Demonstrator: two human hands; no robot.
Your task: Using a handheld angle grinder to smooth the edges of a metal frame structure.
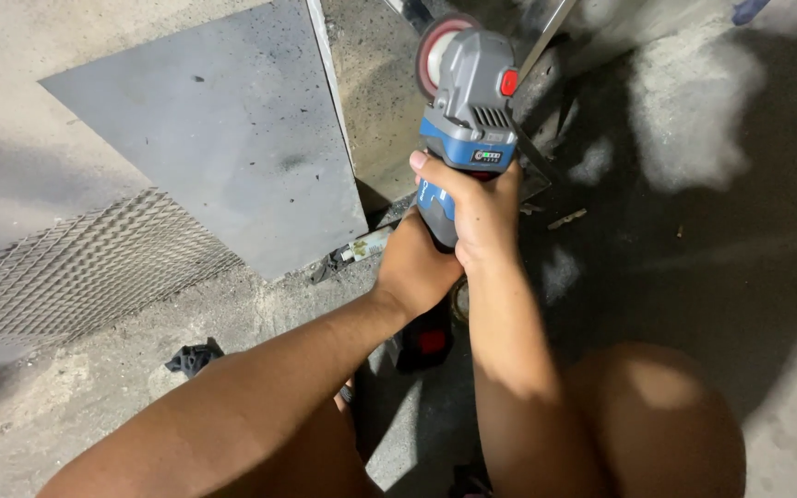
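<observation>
Concrete floor (pixel 94 387) carries a grey metal sheet (pixel 223 129), far left. Both hands, left hand (pixel 417 267) and right hand (pixel 480 207), wrap tightly around a blue-grey angle grinder (pixel 468 101).

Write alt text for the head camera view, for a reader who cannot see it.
Both hands grip a blue-and-grey cordless angle grinder, right hand around its body, left hand just behind, its disc raised above a concrete floor. To the left lie a flat grey metal sheet and expanded metal mesh.

A dusty concrete floor (pixel 740 277) bears a grey metal sheet (pixel 223 138), expanded mesh (pixel 76 267) and a black clip (pixel 194 357).
</observation>
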